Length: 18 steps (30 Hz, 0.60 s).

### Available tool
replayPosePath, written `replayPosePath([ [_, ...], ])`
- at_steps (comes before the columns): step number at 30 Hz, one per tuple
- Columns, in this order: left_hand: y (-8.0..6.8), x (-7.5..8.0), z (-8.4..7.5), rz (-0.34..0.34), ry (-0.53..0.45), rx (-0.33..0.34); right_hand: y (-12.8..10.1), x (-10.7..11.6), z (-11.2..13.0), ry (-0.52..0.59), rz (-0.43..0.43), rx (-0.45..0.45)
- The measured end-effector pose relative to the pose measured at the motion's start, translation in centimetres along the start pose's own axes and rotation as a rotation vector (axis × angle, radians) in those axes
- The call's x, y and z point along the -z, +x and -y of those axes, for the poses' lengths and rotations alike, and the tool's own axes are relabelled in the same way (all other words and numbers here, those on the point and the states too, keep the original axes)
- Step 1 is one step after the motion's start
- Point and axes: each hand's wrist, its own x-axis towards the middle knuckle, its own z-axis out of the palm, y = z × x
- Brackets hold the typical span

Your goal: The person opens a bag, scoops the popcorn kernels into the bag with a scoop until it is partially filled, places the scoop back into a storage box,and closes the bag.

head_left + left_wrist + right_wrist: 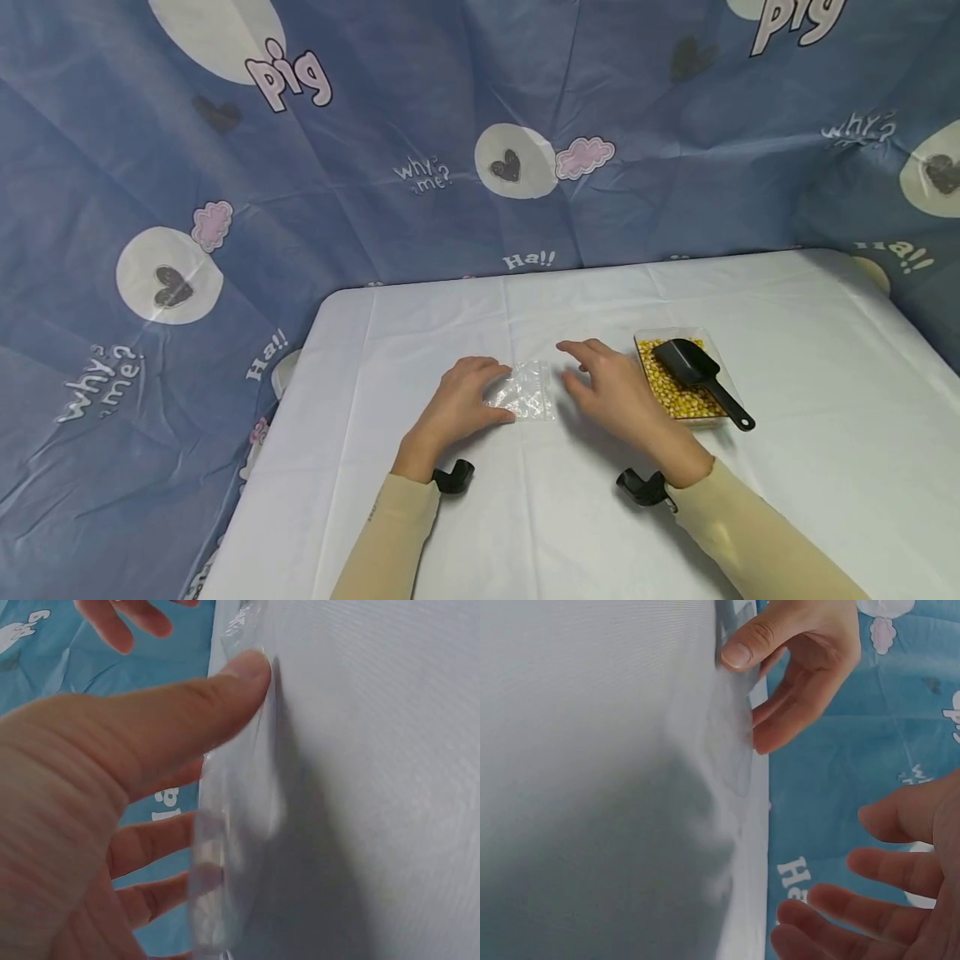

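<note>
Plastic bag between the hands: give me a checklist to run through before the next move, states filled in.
1. Left hand at the plastic bag: ok, its thumb touches the bag.
2. Grip firm enough: cannot tell; the views do not show how hard it presses.
3. Bag mouth open: cannot tell, the clear plastic and glare hide it.
4. Right hand free: ok, fingers apart, holding nothing.
5. Right hand on the bag: not ok, a gap remains between them.
6. Scoop off the corn: not ok, it lies on top.

Glare flecks the plastic bag (531, 392); wrist views look dimmer, softly shadowed.
</note>
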Motion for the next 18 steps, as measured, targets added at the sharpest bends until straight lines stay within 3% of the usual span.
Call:
replayPosePath([
  [8,0.03,-0.15,0.18,-0.028,0.059,0.003,0.09,-0.62,-0.17,0.001,-0.005,-0.011],
  [18,0.12,-0.40,0.27,-0.107,0.015,-0.064,-0.04,-0.97,-0.69,0.024,0.021,-0.064],
])
